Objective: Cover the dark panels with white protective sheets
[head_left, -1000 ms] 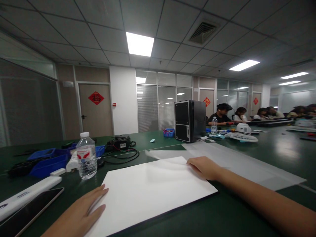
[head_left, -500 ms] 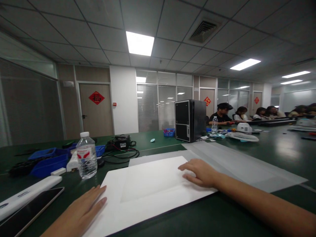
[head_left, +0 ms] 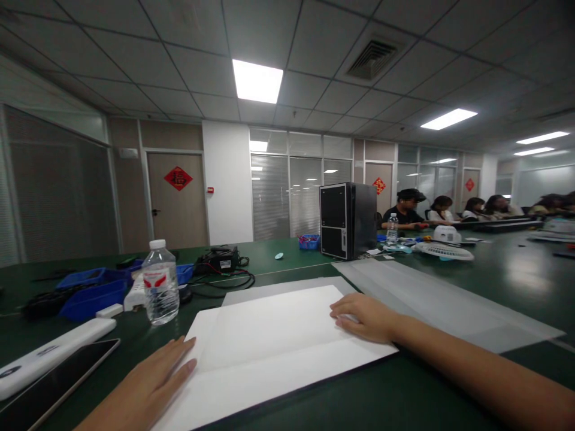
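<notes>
A white board (head_left: 251, 383) lies flat on the green table (head_left: 449, 383) right in front of me. A thin translucent sheet (head_left: 269, 326) rests on its far part. My left hand (head_left: 148, 386) lies flat on the board's near left corner, fingers stretched out. My right hand (head_left: 366, 317) rests on the right edge of the translucent sheet with fingers loosely curled, pressing it down on the board.
A water bottle (head_left: 160, 282) stands left of the board, with blue bins (head_left: 92, 293), cables and a charger (head_left: 220, 261) behind. A tablet (head_left: 54, 383) lies at near left. More translucent sheets (head_left: 449, 305) spread to the right. A black computer tower (head_left: 348, 220) and seated people (head_left: 406, 209) are farther back.
My right hand drew the lifted translucent sheet toward me and laid it flat on the board. My left hand stayed in place.
</notes>
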The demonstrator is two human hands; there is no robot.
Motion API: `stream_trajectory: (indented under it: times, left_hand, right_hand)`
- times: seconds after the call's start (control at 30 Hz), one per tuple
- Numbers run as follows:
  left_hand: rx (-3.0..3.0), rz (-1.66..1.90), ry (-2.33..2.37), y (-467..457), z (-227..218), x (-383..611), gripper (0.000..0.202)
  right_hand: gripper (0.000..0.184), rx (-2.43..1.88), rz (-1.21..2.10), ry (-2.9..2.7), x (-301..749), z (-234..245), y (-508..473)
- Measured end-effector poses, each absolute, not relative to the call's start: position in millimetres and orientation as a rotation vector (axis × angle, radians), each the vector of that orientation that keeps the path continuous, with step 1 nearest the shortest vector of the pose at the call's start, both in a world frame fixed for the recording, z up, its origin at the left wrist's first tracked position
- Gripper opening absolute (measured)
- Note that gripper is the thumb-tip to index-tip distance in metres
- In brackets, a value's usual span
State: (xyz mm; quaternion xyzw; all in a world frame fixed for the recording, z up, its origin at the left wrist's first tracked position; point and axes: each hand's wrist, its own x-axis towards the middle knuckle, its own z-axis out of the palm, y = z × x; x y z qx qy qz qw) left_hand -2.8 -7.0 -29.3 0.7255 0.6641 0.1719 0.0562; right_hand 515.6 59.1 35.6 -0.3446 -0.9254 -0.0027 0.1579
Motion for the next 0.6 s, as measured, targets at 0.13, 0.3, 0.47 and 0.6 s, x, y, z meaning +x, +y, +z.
stream_trajectory:
  times: [0.13,0.3,0.47,0.6]
  left_hand:
    - [2.214,0.526,2.020,-7.5,-30.9,-2.8,0.073]
    - [2.241,0.564,2.024,-6.1,-32.0,-2.6,0.070]
    - [2.252,0.565,2.033,-3.4,-33.5,-4.2,0.068]
    - [2.307,0.637,2.049,-3.9,-33.7,-5.4,0.063]
  right_hand:
    - [0.039,-0.905,0.063,-2.685,507.7,39.0,50.4]
    - [0.038,-0.828,0.144,-2.714,509.5,40.1,50.0]
    - [0.037,-0.768,0.170,-2.738,511.0,39.8,50.8]
    - [0.037,-0.732,0.162,-2.750,507.7,39.7,46.8]
